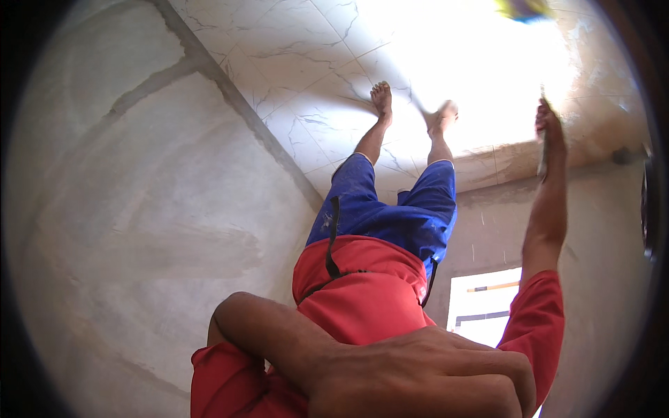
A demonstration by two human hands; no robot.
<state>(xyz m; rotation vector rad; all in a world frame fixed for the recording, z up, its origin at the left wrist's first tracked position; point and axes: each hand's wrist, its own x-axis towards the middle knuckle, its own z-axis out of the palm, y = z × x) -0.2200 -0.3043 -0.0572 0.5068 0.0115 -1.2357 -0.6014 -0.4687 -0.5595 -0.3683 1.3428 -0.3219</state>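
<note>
My left hand [418, 376] fills the bottom of the view, very close to the camera and back side up. Its fingers are curled, and what is inside them is hidden. The bent left arm comes from an elbow at the lower left, in front of my red shirt [362, 285]. My right hand [549, 122] is stretched far out at the upper right and grips a thin flat tool [543, 152]. The tool's blade lies against the grey wall, by the edge of the tiled floor. My blue shorts [390, 216] and bare feet [382, 97] stand on the tiles.
White marble-patterned floor tiles [306, 63] glare brightly near the feet. Grey plastered walls [139, 209] lie to the left and right. A bright window opening [481, 306] is at the lower right, and a blurred yellow-and-blue object [523, 8] is at the top edge.
</note>
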